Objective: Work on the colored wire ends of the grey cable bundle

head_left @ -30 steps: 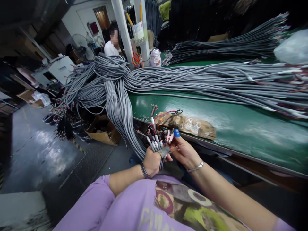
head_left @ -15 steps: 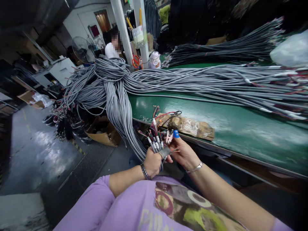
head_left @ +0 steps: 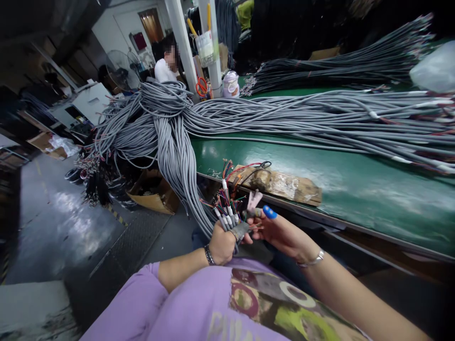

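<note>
My left hand [head_left: 222,244] is wrapped around a bundle of grey cables [head_left: 227,219]. White sleeves and thin multicoloured wires stick up from the cable ends, and a grey covering is on the thumb. My right hand [head_left: 279,232] is just right of the bundle, its fingers parted and close to a few thin reddish wires [head_left: 255,228]. A blue cover is on its thumb and a grey one on a finger; the thumb stands apart from the fingers. Just beyond the fingertips is a pale pink clip [head_left: 254,200], its jaws hidden.
A taped wooden block [head_left: 293,187] with red and black leads lies at the edge of the green table [head_left: 341,175]. Long grey cables [head_left: 284,116] cross the table and hang over its left side. A cardboard box [head_left: 154,194] is on the floor. A person [head_left: 165,70] is farther back.
My right hand has drawn back to the right and its thumb has come away from the pink clip, which has shifted slightly. My left hand keeps its grip on the cables.
</note>
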A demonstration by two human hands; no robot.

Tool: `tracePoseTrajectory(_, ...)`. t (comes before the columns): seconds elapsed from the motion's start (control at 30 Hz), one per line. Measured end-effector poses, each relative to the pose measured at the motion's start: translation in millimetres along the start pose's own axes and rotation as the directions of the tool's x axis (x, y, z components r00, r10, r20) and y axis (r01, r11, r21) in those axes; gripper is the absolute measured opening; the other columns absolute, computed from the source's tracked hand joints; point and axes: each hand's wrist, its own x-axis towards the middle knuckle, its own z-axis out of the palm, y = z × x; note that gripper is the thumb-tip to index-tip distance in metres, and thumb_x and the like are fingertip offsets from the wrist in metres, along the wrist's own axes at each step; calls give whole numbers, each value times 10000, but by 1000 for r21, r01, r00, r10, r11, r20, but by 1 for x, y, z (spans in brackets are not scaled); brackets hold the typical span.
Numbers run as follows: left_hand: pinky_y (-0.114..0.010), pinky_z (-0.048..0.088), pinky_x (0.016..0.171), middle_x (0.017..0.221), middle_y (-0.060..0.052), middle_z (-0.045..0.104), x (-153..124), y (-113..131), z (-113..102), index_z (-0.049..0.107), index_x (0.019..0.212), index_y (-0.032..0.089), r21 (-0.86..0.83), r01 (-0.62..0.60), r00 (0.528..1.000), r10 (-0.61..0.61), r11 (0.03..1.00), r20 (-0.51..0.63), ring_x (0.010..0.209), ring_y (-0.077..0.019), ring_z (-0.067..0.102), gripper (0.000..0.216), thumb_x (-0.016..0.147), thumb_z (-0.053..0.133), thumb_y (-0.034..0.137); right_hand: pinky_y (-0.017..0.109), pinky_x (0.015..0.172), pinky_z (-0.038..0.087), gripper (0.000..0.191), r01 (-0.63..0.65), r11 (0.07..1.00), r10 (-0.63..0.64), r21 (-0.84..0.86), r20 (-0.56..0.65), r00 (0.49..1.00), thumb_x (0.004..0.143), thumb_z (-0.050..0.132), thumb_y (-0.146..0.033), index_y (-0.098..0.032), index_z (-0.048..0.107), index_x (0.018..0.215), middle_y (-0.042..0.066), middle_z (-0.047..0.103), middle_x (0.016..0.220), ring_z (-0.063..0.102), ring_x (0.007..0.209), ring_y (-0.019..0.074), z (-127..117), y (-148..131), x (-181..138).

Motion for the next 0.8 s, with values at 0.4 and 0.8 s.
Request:
tracePoseTrajectory(0.4,-255,424,564,533,-50,622,2,-6,-11,660,576,134,113,-56,991,41,992,129,517,-120,525,396,728,729,493,275,502,319,396,159,921,-211,-355,-112,971,648,794,-541,-197,598,644,-5,591,491,454,475,121,29,3,-9)
tracePoseTrajectory(0.8,-251,425,512,444,-28,574,3,1,-2,628,557,142,-39,17,1000,-18,999,-23,482,-137,561,400,655,765,504,274,500,308,403,165,923,-231,-347,-158,960,636,812,-529,-196,586,621,-4,579,521,437,493,118,30,5,-7)
